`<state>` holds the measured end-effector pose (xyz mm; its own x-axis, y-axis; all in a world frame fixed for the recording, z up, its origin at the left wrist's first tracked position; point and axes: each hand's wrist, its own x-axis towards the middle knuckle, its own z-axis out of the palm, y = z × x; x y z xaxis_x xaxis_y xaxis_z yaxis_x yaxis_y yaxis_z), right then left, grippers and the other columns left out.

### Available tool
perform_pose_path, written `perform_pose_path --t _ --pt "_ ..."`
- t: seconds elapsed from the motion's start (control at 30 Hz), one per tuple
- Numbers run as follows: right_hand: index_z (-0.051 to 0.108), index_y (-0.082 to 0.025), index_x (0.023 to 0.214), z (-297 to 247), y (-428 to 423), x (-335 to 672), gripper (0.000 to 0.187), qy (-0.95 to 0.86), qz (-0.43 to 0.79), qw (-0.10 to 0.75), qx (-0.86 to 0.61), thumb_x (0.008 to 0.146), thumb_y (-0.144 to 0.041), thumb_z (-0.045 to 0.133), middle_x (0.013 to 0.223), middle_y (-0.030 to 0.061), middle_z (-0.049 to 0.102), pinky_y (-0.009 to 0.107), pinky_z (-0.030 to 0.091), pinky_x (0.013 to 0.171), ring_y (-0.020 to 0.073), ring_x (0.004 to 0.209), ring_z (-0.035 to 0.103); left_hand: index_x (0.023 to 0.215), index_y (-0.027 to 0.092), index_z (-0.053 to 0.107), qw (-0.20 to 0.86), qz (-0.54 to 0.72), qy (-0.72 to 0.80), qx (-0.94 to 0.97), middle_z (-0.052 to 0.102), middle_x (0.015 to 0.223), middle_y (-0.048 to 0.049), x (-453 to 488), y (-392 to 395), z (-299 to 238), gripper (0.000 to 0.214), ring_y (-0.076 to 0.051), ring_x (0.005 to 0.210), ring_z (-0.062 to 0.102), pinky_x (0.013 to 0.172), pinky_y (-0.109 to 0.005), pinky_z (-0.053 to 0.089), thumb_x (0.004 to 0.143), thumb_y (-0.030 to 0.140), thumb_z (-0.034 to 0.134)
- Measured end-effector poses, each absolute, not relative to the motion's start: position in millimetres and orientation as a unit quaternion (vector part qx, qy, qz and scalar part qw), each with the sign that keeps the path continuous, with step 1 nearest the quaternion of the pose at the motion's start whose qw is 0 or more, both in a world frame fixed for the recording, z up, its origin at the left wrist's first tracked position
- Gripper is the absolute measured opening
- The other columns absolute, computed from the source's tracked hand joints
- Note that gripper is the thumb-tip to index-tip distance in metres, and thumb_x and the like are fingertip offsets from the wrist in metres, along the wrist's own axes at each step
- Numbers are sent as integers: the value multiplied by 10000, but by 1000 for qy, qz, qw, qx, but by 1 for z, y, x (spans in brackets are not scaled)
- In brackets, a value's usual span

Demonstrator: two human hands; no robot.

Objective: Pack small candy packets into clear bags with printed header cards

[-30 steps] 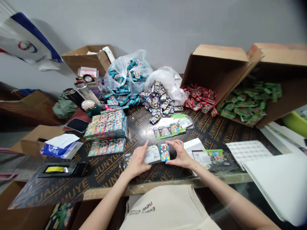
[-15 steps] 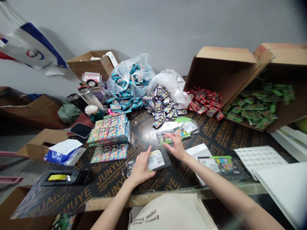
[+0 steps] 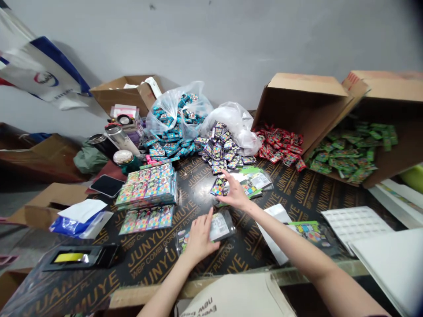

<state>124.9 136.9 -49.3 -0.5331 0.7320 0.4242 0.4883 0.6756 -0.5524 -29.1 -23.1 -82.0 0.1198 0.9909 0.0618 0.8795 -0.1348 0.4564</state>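
Observation:
My left hand (image 3: 199, 240) lies with fingers stretched over a clear plastic sleeve (image 3: 221, 226) that holds a printed card with a white barcode label. Its palm covers part of the sleeve. My right hand (image 3: 236, 192) is farther forward, thumb and fingers apart, beside a small dark purple packet (image 3: 218, 187). Whether the fingers touch that packet is unclear. Under and behind the right hand lie green-and-black printed sleeves (image 3: 256, 184). Just beyond is a heap of dark purple packets (image 3: 223, 147).
Blue packets (image 3: 170, 143) spill from a plastic bag. Red packets (image 3: 279, 143) and green packets (image 3: 350, 152) lie by tipped cardboard boxes (image 3: 304, 105). Stacked colourful packs (image 3: 148, 182), a phone (image 3: 106, 186) and flasks (image 3: 122, 138) stand left. A white sheet stack (image 3: 355, 222) lies right.
My right hand has shifted slightly left toward the purple heap, and a purple packet now lies nearer it. My left hand stays on the sleeve. The view has tilted slightly.

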Motion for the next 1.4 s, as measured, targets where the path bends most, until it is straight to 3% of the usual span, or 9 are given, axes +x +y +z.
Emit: perform_pose_path --t 0.17,0.4,0.5,0.63,0.73,0.9,1.0,1.17,1.4 --pt "169 -215 1376 -39 96 196 904 -882 158 252 -367 651 -404 673 1272 124 452 430 335 887 304 1094 458 1400 160 36 148 262 638 709 480 1152 -117 -35 -5 -70 1011 -269 1068 449 921 -412 341 600 297 640" --pt "117 -201 1379 -28 74 216 933 -904 270 202 -265 631 -268 671 1381 133 328 386 323 914 259 1172 428 1403 196 32 183 264 558 765 451 1227 -112 -28 2 -50 1001 -275 1113 425 949 -423 336 610 262 641" --pt "159 -186 1372 -30 76 216 918 -909 293 198 -222 643 -340 696 1371 143 346 381 298 957 251 1200 403 1403 213 35 208 252 528 784 454 1225 -99 -25 0 -45 1009 -268 1118 418 956 -415 339 602 238 648" --pt "183 -196 1363 -40 65 214 951 -885 228 283 -292 625 -503 697 1312 150 434 446 171 1022 266 1224 375 1402 207 19 205 272 562 754 467 1188 -101 -26 0 -45 1017 -261 1074 458 939 -422 357 610 269 655" --pt "205 -222 1361 -46 60 211 783 -899 206 260 -284 740 -497 594 1234 116 527 465 102 1030 237 1188 424 1400 220 14 204 275 584 736 469 1175 -92 -26 2 -51 1002 -257 1063 471 934 -425 362 626 283 646" --pt "369 -225 1285 -53 135 234 459 -811 104 304 -488 864 -396 429 1295 103 462 418 211 987 217 1193 402 1402 221 10 209 232 595 740 486 1155 -92 -25 -1 -72 992 -262 1035 486 912 -432 376 627 269 628" --pt "358 -191 1299 -52 218 270 578 -718 1 222 -659 797 -432 514 1339 154 382 458 222 956 289 1242 299 1402 238 54 192 200 596 754 481 1189 -91 -26 -10 -93 963 -270 1063 470 921 -433 368 622 262 620" --pt "378 -145 1274 -48 313 316 662 -710 -13 137 -690 705 -378 626 1241 187 474 494 209 936 315 1163 374 1400 256 114 125 191 582 780 505 1198 -90 -35 -13 -134 974 -288 1075 468 918 -406 364 583 286 644" --pt "518 -73 1081 -63 322 313 428 -702 9 144 -698 742 -330 572 1107 221 553 468 227 934 319 1084 450 1404 261 70 118 182 586 781 524 1175 -106 -37 -8 -149 1008 -298 1051 483 888 -401 369 581 295 651"
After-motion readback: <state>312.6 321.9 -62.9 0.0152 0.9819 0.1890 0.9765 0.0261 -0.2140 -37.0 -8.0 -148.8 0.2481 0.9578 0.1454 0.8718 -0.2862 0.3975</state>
